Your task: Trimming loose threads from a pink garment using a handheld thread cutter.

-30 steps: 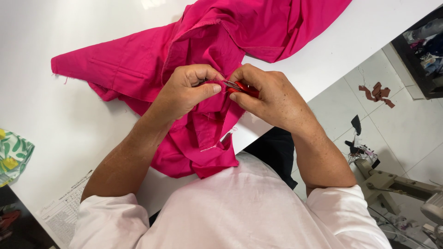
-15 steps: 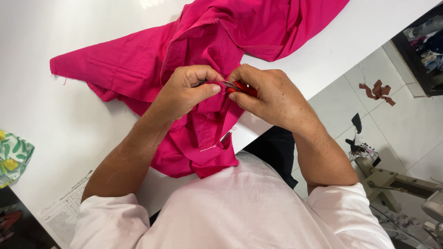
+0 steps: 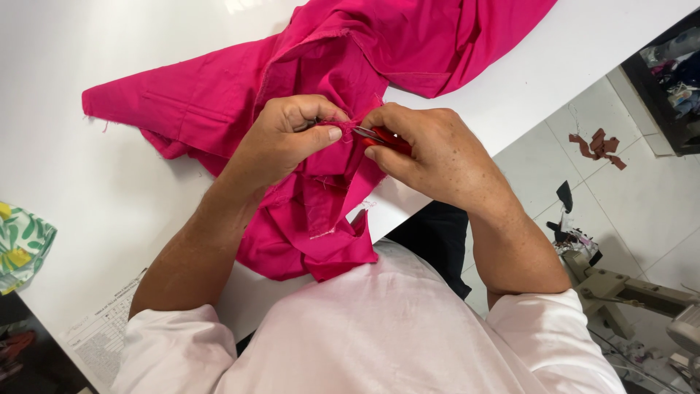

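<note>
A bright pink garment (image 3: pixel 219 102) lies spread over a white table (image 3: pixel 109 197), one end hanging off the near edge. My left hand (image 3: pixel 284 138) pinches a fold of the pink fabric between thumb and fingers. Right beside it, my right hand (image 3: pixel 430 153) grips a small red-handled metal tool (image 3: pixel 383 137), its thin tip touching the fabric at my left thumb. Most of the tool is hidden inside my fist.
A green and yellow leaf-print cloth (image 3: pixel 18 244) lies at the table's left edge. A printed paper sheet (image 3: pixel 102 332) sits at the near corner. On the tiled floor to the right are brown fabric scraps (image 3: pixel 598 146) and a grey machine base (image 3: pixel 627 292).
Both hands stay together at the same spot on the garment. The fingers shift only slightly as they work the fabric.
</note>
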